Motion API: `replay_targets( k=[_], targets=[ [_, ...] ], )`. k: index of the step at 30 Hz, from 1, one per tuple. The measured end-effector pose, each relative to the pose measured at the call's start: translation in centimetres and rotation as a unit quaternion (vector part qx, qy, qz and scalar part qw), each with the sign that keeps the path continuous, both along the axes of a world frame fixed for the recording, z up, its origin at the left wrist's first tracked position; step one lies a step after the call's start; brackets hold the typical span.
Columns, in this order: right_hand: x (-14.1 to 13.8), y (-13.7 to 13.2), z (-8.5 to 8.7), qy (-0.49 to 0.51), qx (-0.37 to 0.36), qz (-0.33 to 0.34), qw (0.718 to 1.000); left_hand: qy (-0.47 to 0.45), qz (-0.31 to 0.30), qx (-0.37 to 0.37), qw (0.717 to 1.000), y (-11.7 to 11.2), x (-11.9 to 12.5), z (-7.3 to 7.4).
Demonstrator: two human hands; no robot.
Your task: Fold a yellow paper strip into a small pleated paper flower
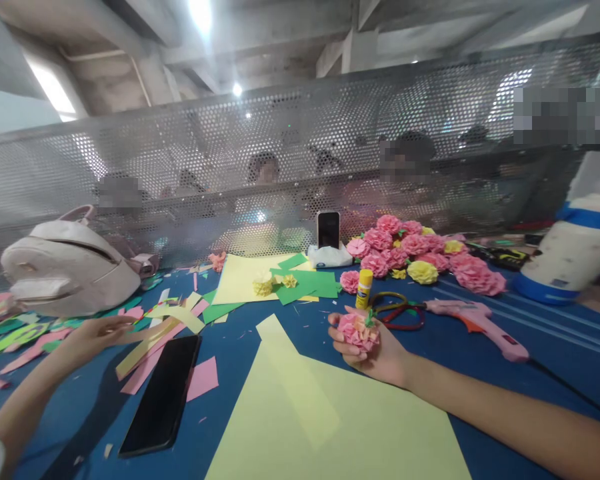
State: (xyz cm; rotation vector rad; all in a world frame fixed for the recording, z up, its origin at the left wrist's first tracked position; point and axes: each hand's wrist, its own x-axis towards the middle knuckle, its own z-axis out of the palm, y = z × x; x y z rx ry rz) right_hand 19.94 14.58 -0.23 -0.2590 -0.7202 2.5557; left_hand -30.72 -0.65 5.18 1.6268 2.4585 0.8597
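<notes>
My right hand holds a pink paper flower, palm up, with the fingers curled around it. A bit of green shows at the flower's edge. Over on the left, my left hand reaches with stretched fingers to the pile of pink and yellow paper strips. Whether its fingertips touch a strip cannot be made out. A yellow glue stick stands just behind the held flower, beside scissors with dark and red handles. A large pale yellow sheet lies between my hands, with a folded strip across it.
A black phone lies near the strips. Pink and yellow paper flowers are heaped behind a pink glue gun. A white backpack, a propped phone and a large bottle stand before the perforated metal screen.
</notes>
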Motion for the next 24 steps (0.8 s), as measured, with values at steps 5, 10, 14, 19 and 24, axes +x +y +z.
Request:
replay_targets(
  k=[5, 10, 14, 19, 24],
  targets=[
    [-0.3, 0.1, 0.0, -0.025, -0.041, -0.032, 0.998, -0.037, -0.023, 0.028, 0.999, 0.2, 0.7, -1.1],
    [-0.3, -0.2, 0.6, -0.024, -0.069, -0.048, 0.996, 0.06, -0.076, 0.112, 0.989, -0.3, 5.7, -1.0],
    [-0.1, -1.0, 1.4, -0.011, -0.072, -0.026, 0.997, 0.119, -0.142, 0.134, 0.974, -0.9, 9.3, -0.8],
    [0.9, -2.4, 3.0, -0.023, -0.061, -0.053, 0.996, 0.136, -0.188, 0.127, 0.964, -2.0, 11.2, -1.1],
    [3.3, -3.1, 4.8, -0.037, -0.037, -0.097, 0.994, 0.118, -0.205, 0.125, 0.964, -3.3, 12.7, -1.8]
  ],
)
